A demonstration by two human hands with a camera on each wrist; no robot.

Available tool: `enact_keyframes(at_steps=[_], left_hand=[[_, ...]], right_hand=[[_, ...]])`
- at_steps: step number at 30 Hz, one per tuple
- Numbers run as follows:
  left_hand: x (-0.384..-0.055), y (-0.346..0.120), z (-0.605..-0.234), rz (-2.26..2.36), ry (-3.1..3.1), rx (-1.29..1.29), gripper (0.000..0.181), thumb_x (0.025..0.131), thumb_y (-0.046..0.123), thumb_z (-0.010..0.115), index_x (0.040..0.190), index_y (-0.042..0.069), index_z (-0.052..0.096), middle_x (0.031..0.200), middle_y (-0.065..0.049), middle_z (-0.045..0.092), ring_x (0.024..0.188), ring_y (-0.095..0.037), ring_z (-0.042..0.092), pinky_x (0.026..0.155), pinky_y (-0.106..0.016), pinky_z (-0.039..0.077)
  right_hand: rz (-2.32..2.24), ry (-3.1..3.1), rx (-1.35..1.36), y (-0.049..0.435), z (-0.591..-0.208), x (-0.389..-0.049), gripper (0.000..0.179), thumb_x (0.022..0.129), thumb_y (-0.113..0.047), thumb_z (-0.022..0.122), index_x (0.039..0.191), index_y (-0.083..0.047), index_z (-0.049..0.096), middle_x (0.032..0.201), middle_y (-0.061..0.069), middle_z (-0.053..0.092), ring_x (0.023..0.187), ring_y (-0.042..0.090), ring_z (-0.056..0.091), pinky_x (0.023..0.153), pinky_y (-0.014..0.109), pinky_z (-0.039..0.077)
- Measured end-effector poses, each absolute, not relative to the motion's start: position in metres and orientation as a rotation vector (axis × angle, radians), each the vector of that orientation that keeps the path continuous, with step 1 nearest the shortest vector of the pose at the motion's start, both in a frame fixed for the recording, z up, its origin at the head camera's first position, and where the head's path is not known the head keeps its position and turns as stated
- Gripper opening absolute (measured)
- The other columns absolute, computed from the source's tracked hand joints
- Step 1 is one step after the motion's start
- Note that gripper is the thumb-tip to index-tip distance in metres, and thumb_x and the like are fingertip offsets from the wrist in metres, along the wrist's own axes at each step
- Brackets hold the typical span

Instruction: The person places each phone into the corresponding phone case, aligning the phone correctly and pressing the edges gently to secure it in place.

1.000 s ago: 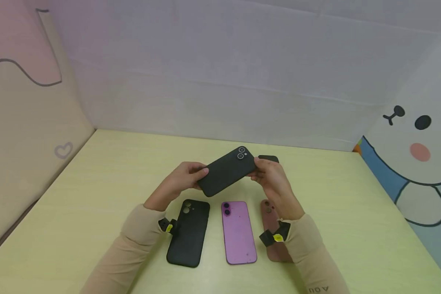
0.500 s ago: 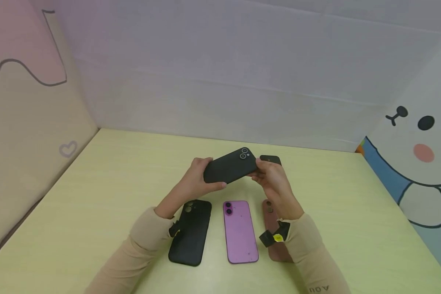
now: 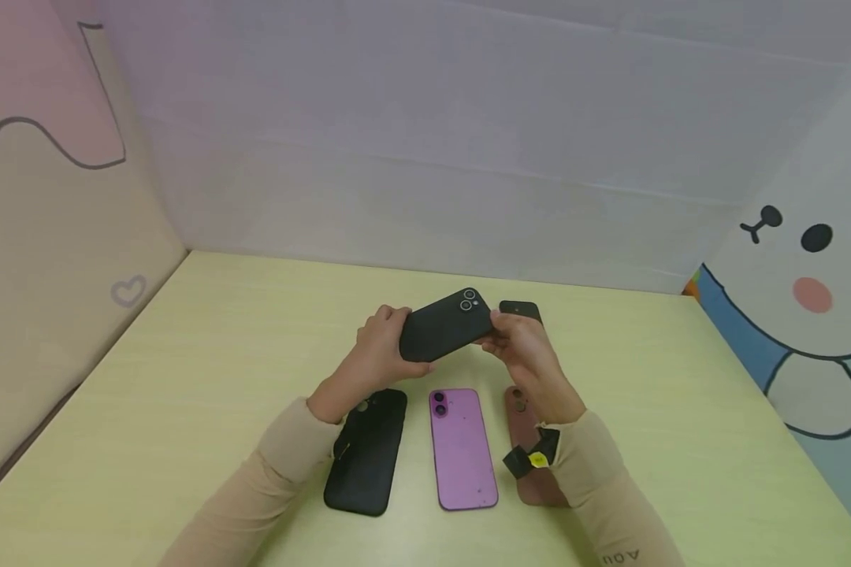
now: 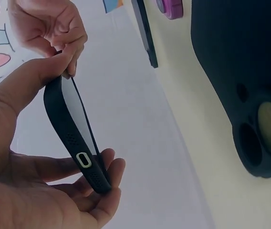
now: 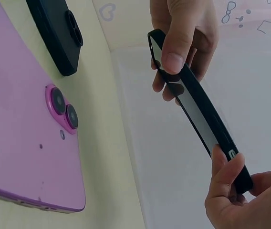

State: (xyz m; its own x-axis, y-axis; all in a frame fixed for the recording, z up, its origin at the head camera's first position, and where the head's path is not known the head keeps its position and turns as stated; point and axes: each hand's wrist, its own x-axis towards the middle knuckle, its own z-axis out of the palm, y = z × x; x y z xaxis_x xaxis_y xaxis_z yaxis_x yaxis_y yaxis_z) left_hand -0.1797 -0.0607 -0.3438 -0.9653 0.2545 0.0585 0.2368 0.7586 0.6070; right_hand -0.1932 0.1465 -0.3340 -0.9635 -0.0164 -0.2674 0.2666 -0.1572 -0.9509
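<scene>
Both hands hold up a phone in a black case, its back with two camera lenses facing the head camera. My left hand grips the lower end, fingers over the upper long edge and thumb along the lower one. At the camera end, my right hand pinches a corner. The left wrist view shows the port cutout of the cased phone on the short edge between thumb and fingers. From the right wrist, the screen side of the cased phone looks pale and reflective; its camera lenses are hidden there.
Below the hands lie a black phone case with open camera holes, a purple phone, and a brownish-pink phone or case partly under the right wrist. Another black phone lies behind the right hand. Walls bound the yellow table.
My left hand has shifted from pinching the phone's lower corner to gripping across its end, thumb now along the bottom edge. The cased phone has tilted slightly; my right hand keeps its pinch.
</scene>
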Motion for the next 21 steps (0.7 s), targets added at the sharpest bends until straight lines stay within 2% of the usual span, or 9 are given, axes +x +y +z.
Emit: enact_keyframes(at_steps=[8,14,17,21], left_hand=[[-0.181,-0.066,-0.343,0.989,2.954,0.398,0.08,0.063,0.031,0.083,0.128,-0.001,0.046,0.115,-0.017,0.049,0.101,-0.029,0.049,0.088,-0.04,0.046],[-0.184,-0.069,-0.347,0.878,3.059,0.396,0.079,0.06,0.036,0.084,0.124,0.003,0.053,0.11,-0.013,0.056,0.097,-0.028,0.055,0.084,-0.043,0.048],[-0.186,-0.071,-0.347,0.804,3.119,0.396,0.077,0.057,0.04,0.084,0.121,0.005,0.056,0.107,-0.012,0.059,0.093,-0.027,0.058,0.08,-0.044,0.049],[-0.189,-0.072,-0.347,0.765,3.156,0.39,0.076,0.055,0.043,0.084,0.118,0.008,0.06,0.103,-0.01,0.061,0.088,-0.025,0.059,0.076,-0.043,0.049]], right_hand=[[-2.136,2.012,0.148,0.144,-0.338,-0.195,0.037,0.097,-0.012,0.043,0.122,0.015,0.046,0.07,-0.003,0.063,0.066,0.009,0.063,0.067,0.019,0.05],[-1.996,2.195,0.1,0.141,-0.343,-0.201,0.033,0.097,-0.01,0.043,0.121,0.011,0.051,0.078,0.0,0.064,0.073,0.015,0.066,0.068,0.021,0.053],[-1.922,2.273,0.068,0.141,-0.346,-0.203,0.031,0.097,-0.01,0.043,0.12,0.009,0.053,0.083,0.005,0.066,0.079,0.019,0.068,0.07,0.022,0.054],[-1.854,2.335,0.039,0.142,-0.346,-0.205,0.031,0.096,-0.01,0.045,0.12,0.008,0.053,0.096,0.019,0.066,0.086,0.026,0.068,0.072,0.024,0.054]])
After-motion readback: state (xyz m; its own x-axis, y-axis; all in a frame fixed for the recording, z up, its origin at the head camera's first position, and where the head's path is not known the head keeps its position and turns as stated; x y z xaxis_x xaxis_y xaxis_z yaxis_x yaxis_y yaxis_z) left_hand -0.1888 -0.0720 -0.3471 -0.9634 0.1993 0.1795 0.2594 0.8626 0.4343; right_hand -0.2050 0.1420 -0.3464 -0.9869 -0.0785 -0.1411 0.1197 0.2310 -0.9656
